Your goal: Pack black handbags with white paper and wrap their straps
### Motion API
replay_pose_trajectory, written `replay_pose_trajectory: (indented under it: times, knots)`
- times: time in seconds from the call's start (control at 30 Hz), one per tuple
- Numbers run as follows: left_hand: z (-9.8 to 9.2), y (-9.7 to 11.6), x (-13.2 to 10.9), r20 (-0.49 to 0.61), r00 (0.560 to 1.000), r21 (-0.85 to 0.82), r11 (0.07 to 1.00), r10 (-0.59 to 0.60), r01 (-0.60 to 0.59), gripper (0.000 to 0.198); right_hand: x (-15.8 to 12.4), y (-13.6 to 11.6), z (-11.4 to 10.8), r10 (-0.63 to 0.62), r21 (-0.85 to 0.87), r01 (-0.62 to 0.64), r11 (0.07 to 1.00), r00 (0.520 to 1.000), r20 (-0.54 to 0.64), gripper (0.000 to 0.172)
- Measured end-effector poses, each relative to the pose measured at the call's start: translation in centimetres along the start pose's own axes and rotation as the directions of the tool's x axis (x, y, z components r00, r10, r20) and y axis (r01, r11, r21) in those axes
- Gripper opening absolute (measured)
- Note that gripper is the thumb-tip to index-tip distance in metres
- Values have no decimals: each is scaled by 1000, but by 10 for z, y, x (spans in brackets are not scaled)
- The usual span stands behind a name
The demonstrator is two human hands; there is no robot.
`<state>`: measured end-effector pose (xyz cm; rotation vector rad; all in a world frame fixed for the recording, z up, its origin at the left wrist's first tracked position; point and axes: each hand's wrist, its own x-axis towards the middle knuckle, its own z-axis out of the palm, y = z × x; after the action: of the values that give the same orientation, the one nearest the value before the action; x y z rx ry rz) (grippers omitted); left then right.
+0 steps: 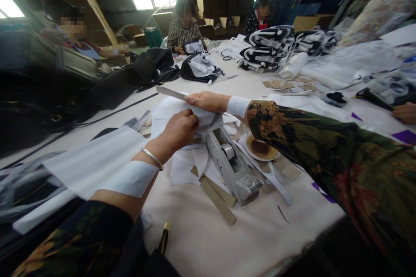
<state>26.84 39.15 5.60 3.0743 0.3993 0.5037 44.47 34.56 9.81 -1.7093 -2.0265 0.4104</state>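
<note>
My left hand is curled into a loose fist, pressing down on a pile of white fabric pieces at the middle of the table. My right hand lies on the same pile with fingers stretched flat, holding down a metal ruler that sticks out to the left. Just below the hands sits a grey tape dispenser. What the left fingers hold, if anything, is hidden.
A small dish with brown glue stands right of the dispenser, cardboard strips below it. A pen lies near the front edge. Black bags and striped fabric stacks lie farther back. Three people sit at the far side; another hand rests at right.
</note>
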Motion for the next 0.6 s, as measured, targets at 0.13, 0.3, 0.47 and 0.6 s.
replay_pose_trajectory:
  times: [0.13, 0.3, 0.47, 0.6]
  knots:
    - [2, -4, -1, -51, 987, -279, 951, -151, 131, 17, 1, 0, -2, 9, 15, -9, 1000, 1000, 13, 60]
    - [-6, -9, -2, -100, 975, -365, 919, -198, 149, 15, 5, -1, -8, 65, 40, -66, 997, 997, 45, 65]
    - [-14, -11, -4, -103, 960, -383, 902, -258, 201, 16, 7, 1, -15, 71, 53, -73, 996, 997, 43, 75]
    - [-21, -12, -4, -83, 941, -418, 869, -327, 265, 17, 7, 2, -20, 83, 107, -83, 991, 997, 9, 80]
